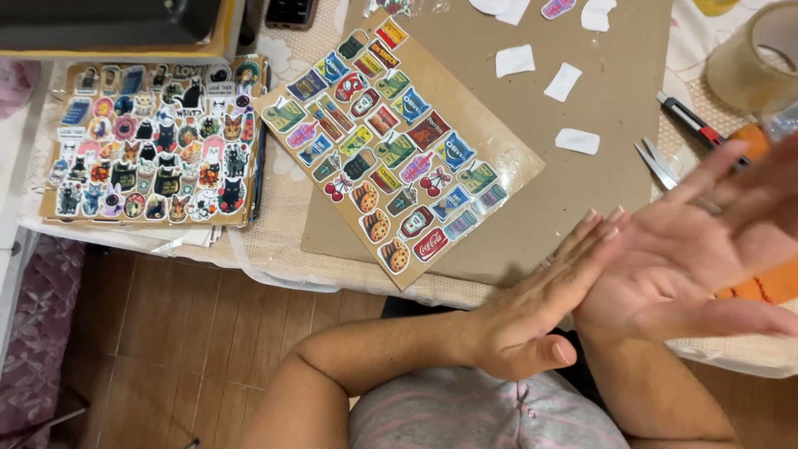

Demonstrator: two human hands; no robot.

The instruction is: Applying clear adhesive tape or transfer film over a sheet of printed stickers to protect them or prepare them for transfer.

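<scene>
My left hand [540, 303] is flat with its fingers together, and its fingertips lie against the palm of my right hand [706, 249], which is spread open, palm up. Neither hand holds anything. Both hover over the near edge of a large brown cardboard sheet [615, 166]. On that sheet, to the left of my hands, lies a tilted cardboard panel [391, 137] covered with food and drink stickers. Farther left a second panel [150, 137] full of cat stickers rests on a stack.
White paper scraps [565, 81] lie on the cardboard's far side. Scissors [661, 164], a utility knife [690, 120], a roll of clear tape [761, 58] and an orange object [769, 287] are at the right. A dark box [108, 21] stands at the back left. Wooden floor [191, 349] shows below.
</scene>
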